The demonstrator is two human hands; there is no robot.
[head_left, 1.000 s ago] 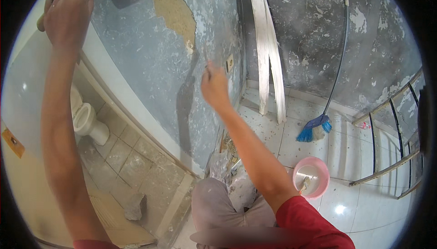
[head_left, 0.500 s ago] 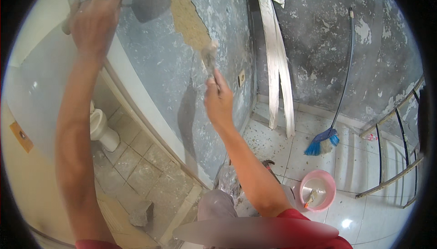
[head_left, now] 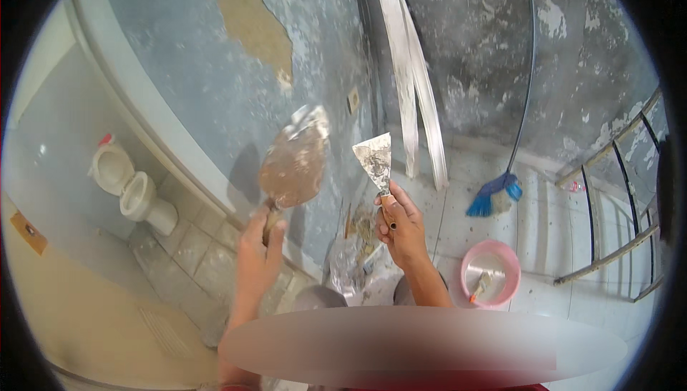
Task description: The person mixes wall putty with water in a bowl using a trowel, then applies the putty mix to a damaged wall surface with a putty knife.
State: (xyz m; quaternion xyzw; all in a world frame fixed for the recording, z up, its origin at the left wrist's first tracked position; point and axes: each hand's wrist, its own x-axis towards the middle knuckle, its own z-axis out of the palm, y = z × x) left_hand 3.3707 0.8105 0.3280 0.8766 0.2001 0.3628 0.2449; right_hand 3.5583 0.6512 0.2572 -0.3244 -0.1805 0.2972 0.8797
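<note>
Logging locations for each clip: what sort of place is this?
Likely a room under repair beside a bathroom: a peeling grey-blue wall with a bare patch, a toilet past the doorway, a broom leaning in the corner.

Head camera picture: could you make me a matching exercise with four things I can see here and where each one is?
Things:
1. rust-brown pointed metal trowel
2. flat metal putty knife smeared with plaster
3. round pink plastic basin
4. broom with blue bristles and a long dark handle

Places:
A. leaning against the peeling grey wall
B. held upright in the right hand
C. standing on the white tiled floor, with a brush inside
D. held by its handle in the left hand

Pairs: 1-D, 2-B, 3-C, 4-A
</note>
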